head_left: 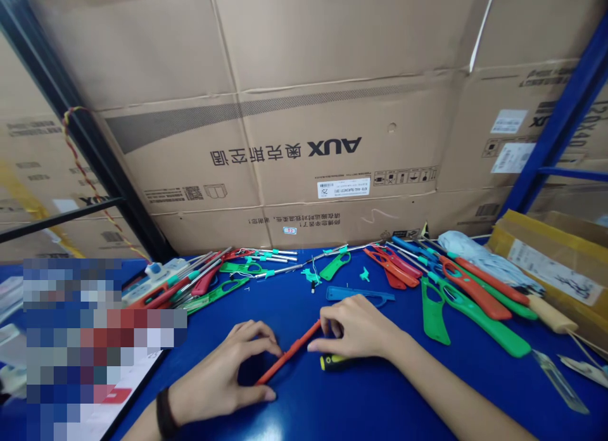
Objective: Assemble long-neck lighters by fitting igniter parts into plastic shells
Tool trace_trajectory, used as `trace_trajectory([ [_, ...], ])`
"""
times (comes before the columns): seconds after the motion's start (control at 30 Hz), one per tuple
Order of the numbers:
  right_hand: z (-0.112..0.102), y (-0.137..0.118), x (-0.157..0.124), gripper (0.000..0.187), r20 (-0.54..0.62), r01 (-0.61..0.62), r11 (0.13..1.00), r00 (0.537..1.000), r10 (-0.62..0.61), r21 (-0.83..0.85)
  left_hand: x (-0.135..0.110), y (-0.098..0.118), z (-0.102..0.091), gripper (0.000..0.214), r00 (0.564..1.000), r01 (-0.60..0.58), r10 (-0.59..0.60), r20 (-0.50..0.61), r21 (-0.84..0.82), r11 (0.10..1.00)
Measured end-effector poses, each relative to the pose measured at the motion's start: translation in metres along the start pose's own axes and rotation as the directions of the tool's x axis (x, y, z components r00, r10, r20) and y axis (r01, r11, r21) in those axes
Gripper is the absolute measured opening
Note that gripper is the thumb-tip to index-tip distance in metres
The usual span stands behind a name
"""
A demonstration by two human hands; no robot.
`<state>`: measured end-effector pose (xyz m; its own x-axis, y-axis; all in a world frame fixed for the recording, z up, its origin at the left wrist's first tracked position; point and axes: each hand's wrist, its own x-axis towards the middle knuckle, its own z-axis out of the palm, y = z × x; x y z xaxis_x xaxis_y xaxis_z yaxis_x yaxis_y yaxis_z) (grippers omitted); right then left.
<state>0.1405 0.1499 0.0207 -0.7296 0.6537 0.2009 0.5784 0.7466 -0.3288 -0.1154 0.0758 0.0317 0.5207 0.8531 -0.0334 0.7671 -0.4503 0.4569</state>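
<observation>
A slim orange-red plastic bar lies slantwise over the blue desk between the hands, its lower half held in the curved left hand, its upper end pinched narrowly by the right hand, just above a black-and-yellow screwdriver handle.

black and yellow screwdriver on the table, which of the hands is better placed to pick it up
Right, probably: the right hand is directly above the black and yellow screwdriver, while the left hand is farther away, beyond the orange plastic strip.
</observation>
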Motion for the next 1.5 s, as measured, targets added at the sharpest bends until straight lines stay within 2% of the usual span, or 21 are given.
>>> trace_trajectory([
  [0.07, -0.004, 0.007, 0.003, 0.036, -0.096, -0.097, 0.994, 0.991, 0.093, -0.04, -0.001, -0.002, -0.003, 0.04, 0.999, 0.024, -0.024, 0.023, -0.008, 1.0],
  [0.13, -0.008, 0.023, 0.005, 0.024, -0.212, -0.285, 0.953, 0.943, 0.259, -0.106, 0.0, -0.003, -0.004, 0.041, 0.999, 0.027, -0.027, 0.028, -0.018, 0.999],
  [0.17, -0.01, 0.034, 0.005, 0.018, -0.26, -0.428, 0.893, 0.886, 0.384, -0.14, 0.002, -0.004, -0.004, 0.041, 0.999, 0.023, -0.022, 0.023, -0.022, 1.0],
  [0.2, -0.013, 0.046, 0.004, 0.02, -0.296, -0.521, 0.841, 0.835, 0.465, -0.147, 0.005, -0.004, -0.003, 0.04, 1.0, 0.015, -0.014, 0.016, -0.024, 1.0],
  [0.27, -0.016, 0.071, 0.0, 0.032, -0.348, -0.661, 0.738, 0.73, 0.589, -0.137, 0.011, -0.005, -0.001, 0.039, 1.0, -0.007, 0.007, -0.001, -0.021, 1.0],
  [0.33, -0.019, 0.092, -0.006, 0.032, -0.374, -0.766, 0.634, 0.623, 0.687, -0.111, 0.019, -0.007, 0.0, 0.036, 0.999, -0.032, 0.032, -0.017, -0.015, 0.999],
  [0.37, -0.02, 0.099, -0.008, 0.029, -0.378, -0.79, 0.605, 0.592, 0.712, -0.099, 0.023, -0.008, -0.001, 0.034, 0.999, -0.044, 0.043, -0.023, -0.014, 0.999],
  [0.47, -0.021, 0.112, -0.014, 0.017, -0.384, -0.818, 0.571, 0.551, 0.741, -0.071, 0.037, -0.014, -0.002, 0.031, 0.996, -0.077, 0.076, -0.045, -0.032, 0.997],
  [0.63, -0.027, 0.114, -0.016, 0.006, -0.399, -0.822, 0.569, 0.53, 0.748, -0.024, 0.053, -0.026, 0.001, 0.032, 0.991, -0.124, 0.113, -0.077, -0.15, 0.981],
  [0.73, -0.033, 0.103, -0.012, 0.006, -0.444, -0.794, 0.608, 0.546, 0.711, -0.004, 0.053, -0.031, 0.005, 0.031, 0.99, -0.114, 0.095, -0.103, -0.198, 0.974],
  [0.8, -0.033, 0.088, -0.006, 0.01, -0.469, -0.741, 0.672, 0.594, 0.654, -0.001, 0.052, -0.032, 0.008, 0.033, 0.99, -0.099, 0.074, -0.12, -0.212, 0.972],
  [0.87, -0.027, 0.068, 0.001, 0.005, -0.435, -0.657, 0.754, 0.678, 0.592, 0.0, 0.05, -0.032, 0.01, 0.037, 0.988, -0.092, 0.06, -0.145, -0.222, 0.971],
  [0.9, -0.022, 0.056, 0.004, 0.007, -0.39, -0.592, 0.806, 0.741, 0.547, 0.006, 0.049, -0.032, 0.011, 0.039, 0.986, -0.091, 0.056, -0.155, -0.225, 0.97],
  [0.93, -0.015, 0.046, 0.007, 0.011, -0.321, -0.475, 0.879, 0.828, 0.46, 0.035, 0.049, -0.031, 0.012, 0.039, 0.986, -0.091, 0.055, -0.158, -0.228, 0.97],
  [0.97, -0.007, 0.036, 0.009, 0.013, -0.237, -0.379, 0.921, 0.89, 0.388, 0.084, 0.049, -0.031, 0.013, 0.038, 0.986, -0.092, 0.056, -0.158, -0.229, 0.969],
  [1.07, 0.011, 0.017, 0.011, 0.02, -0.052, -0.165, 0.957, 0.982, 0.182, 0.239, 0.05, -0.03, 0.014, 0.036, 0.983, -0.116, 0.082, -0.163, -0.211, 0.971],
  [1.13, 0.016, 0.014, 0.009, 0.033, 0.002, -0.1, 0.952, 0.995, 0.104, 0.289, 0.05, -0.032, 0.014, 0.04, 0.977, -0.127, 0.094, -0.193, -0.169, 0.977],
  [1.2, 0.015, 0.016, 0.007, 0.041, 0.022, -0.091, 0.948, 0.996, 0.088, 0.305, 0.05, -0.034, 0.013, 0.045, 0.971, -0.117, 0.09, -0.221, -0.114, 0.987],
  [1.37, 0.008, 0.021, 0.001, 0.038, 0.018, -0.118, 0.948, 0.993, 0.119, 0.295, 0.046, -0.039, 0.01, 0.048, 0.97, -0.097, 0.078, -0.231, -0.072, 0.993],
  [1.43, 0.008, 0.019, 0.002, 0.037, 0.024, -0.1, 0.945, 0.995, 0.098, 0.312, 0.046, -0.039, 0.01, 0.042, 0.966, -0.11, 0.085, -0.246, -0.088, 0.99],
  [1.5, 0.007, 0.017, 0.003, 0.029, 0.024, -0.053, 0.937, 0.999, 0.047, 0.346, 0.047, -0.04, 0.01, 0.032, 0.948, -0.108, 0.076, -0.308, -0.089, 0.99],
])
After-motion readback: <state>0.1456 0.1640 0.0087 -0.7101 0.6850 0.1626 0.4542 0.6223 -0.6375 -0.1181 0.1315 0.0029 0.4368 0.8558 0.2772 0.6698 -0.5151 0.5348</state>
